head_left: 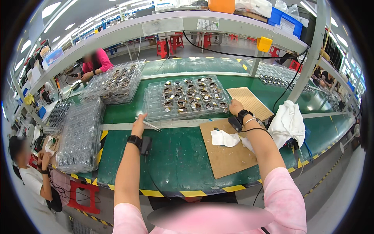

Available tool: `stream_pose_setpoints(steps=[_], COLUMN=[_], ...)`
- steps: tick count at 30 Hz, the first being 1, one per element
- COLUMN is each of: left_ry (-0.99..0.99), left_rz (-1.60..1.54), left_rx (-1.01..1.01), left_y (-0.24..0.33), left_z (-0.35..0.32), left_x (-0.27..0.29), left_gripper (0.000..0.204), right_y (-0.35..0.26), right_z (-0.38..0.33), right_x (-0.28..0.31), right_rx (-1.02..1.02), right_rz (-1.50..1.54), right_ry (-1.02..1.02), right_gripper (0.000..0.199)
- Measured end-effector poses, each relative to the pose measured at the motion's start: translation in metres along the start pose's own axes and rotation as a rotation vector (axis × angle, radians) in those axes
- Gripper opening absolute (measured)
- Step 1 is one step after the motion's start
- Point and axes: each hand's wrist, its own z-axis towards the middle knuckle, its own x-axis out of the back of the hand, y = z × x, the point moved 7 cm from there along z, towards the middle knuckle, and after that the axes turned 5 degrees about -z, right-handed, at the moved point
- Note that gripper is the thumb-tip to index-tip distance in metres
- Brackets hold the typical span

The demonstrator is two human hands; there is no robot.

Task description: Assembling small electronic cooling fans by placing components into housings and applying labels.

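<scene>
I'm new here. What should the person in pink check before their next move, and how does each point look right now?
1. Tweezers in the left hand: ok, held there.
2. Tweezer tips clear of the round parts: ok, they point rightward, outside the clear tray.
3. Right hand gripping the tray firmly: cannot tell; it is at the tray's right end, but its fingertips are hard to make out.
4. Round parts properly seated in their pockets: cannot tell, too small.
5. White cloth off the tray: ok, it lies on the brown cardboard.
</scene>
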Motion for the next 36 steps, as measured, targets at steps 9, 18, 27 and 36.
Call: stream_pose_setpoints(steps=[9,18,27,36], left_ry=[0.060,0.124,0.151,0.258], left_rz=[0.328,0.187,-0.009,-0.082], left_rx=[-0.061,-0.016,0.006,-0.007], left_y=[0.001,0.003,-0.001,-0.015], left_z=[0.008,-0.021,-0.060,-0.094], left_x=[-0.001,0.016,0.054,0.107], left_gripper=[0.045,0.045,0.045,0.046], right_y=[0.012,-0.005,-0.022,-0.064], right_z=[0.019,-0.004,-0.038,-0.058], right_x=[-0.030,-0.016,-0.010,-0.013], right_rx=[-0.104,-0.177,0.048,0.161], right_rz=[0.195,0.444,0.320,0.408], right_ry=[-0.087,-0.062,-0.038,-0.060], right_gripper=[0.038,0.035,0.036,0.036])
